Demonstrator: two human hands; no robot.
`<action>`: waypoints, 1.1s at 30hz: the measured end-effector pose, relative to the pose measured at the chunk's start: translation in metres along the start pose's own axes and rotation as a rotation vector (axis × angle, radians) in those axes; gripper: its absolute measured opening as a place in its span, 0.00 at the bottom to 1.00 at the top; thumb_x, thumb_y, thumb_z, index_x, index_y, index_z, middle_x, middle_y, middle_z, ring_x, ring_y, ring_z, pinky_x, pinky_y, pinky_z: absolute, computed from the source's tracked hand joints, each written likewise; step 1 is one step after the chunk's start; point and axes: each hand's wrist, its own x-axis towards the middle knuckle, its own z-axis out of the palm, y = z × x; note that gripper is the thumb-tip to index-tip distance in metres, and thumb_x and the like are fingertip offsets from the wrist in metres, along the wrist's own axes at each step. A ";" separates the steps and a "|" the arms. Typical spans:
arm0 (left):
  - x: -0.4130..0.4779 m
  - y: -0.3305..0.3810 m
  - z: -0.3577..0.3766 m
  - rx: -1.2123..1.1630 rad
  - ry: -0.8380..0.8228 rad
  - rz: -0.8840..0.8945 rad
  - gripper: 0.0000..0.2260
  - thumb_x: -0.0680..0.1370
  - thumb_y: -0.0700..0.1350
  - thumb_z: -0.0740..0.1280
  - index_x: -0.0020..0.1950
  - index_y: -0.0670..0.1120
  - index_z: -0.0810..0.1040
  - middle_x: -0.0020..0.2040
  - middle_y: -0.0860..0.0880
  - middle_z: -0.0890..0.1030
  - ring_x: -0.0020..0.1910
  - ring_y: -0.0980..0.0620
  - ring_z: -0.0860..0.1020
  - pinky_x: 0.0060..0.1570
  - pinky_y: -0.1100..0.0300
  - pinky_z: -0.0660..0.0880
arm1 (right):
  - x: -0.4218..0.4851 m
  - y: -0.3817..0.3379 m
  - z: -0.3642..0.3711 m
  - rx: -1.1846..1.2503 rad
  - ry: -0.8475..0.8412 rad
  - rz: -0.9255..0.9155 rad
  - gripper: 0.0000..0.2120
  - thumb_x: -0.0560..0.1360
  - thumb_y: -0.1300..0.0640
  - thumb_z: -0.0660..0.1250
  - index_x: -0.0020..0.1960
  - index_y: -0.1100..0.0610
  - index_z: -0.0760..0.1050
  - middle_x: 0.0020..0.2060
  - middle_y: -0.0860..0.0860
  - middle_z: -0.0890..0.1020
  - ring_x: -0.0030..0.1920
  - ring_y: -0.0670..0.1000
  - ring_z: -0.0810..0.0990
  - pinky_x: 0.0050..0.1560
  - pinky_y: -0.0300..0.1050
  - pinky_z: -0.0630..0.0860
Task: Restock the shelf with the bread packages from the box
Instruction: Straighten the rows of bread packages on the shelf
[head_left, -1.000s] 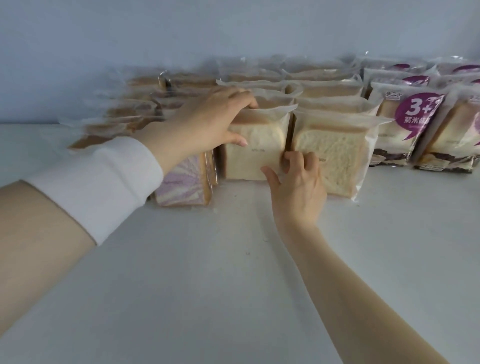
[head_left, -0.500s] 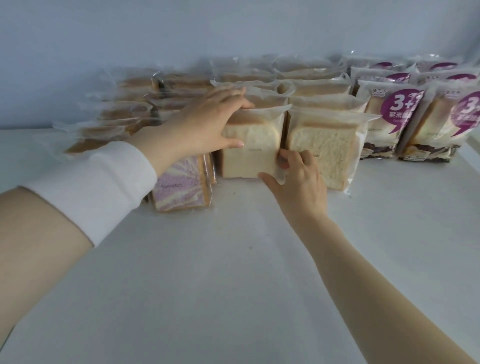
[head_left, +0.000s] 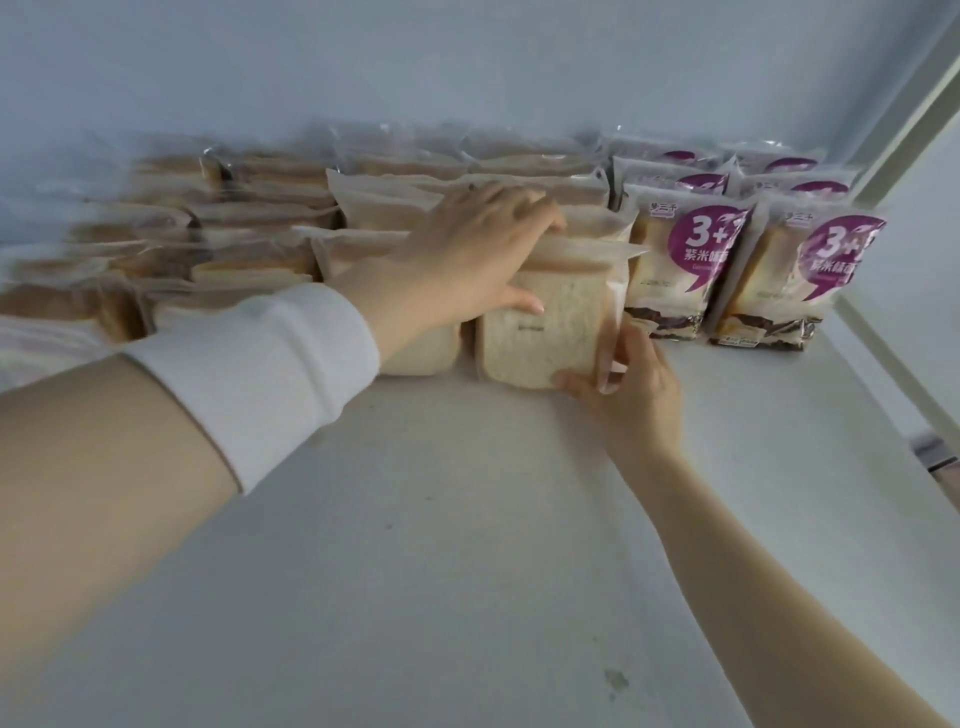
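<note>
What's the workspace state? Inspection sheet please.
Surface: white shelf, front bare, a few small marks.
Job's things: clear bread packs in rows at the back; front pack upright, both hands on it; purple-label packs upright to its right. Box not in view.
Clutter: nothing seen.
Grippers: left hand over the front pack's top; right hand at its lower right corner.
Cables: nothing seen.
Surroundings: pale wall behind; shelf upright at right.

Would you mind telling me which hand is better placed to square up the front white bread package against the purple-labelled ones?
The right hand, probably: it already holds the clear-wrapped white bread package at its lower right corner, nearest the purple-labelled packages. The left hand only steadies its top.
</note>
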 end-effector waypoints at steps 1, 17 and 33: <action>0.000 0.000 0.000 -0.015 0.022 0.002 0.32 0.68 0.57 0.70 0.68 0.48 0.65 0.72 0.45 0.65 0.71 0.44 0.64 0.69 0.47 0.60 | 0.004 0.002 0.002 0.019 0.009 -0.021 0.27 0.65 0.58 0.76 0.59 0.62 0.70 0.56 0.58 0.76 0.55 0.59 0.76 0.53 0.55 0.74; -0.003 -0.001 -0.001 -0.079 -0.010 -0.063 0.28 0.70 0.55 0.70 0.67 0.52 0.67 0.74 0.49 0.64 0.71 0.46 0.64 0.68 0.51 0.59 | 0.015 0.007 0.006 0.012 -0.033 -0.120 0.24 0.68 0.58 0.73 0.56 0.70 0.69 0.55 0.63 0.76 0.57 0.61 0.73 0.57 0.52 0.69; 0.057 0.053 -0.028 -0.118 0.068 0.042 0.27 0.73 0.57 0.66 0.68 0.48 0.66 0.70 0.48 0.70 0.68 0.47 0.68 0.66 0.51 0.64 | 0.019 0.041 -0.073 -0.005 0.190 0.096 0.21 0.71 0.53 0.71 0.62 0.57 0.71 0.58 0.52 0.77 0.49 0.47 0.75 0.46 0.37 0.70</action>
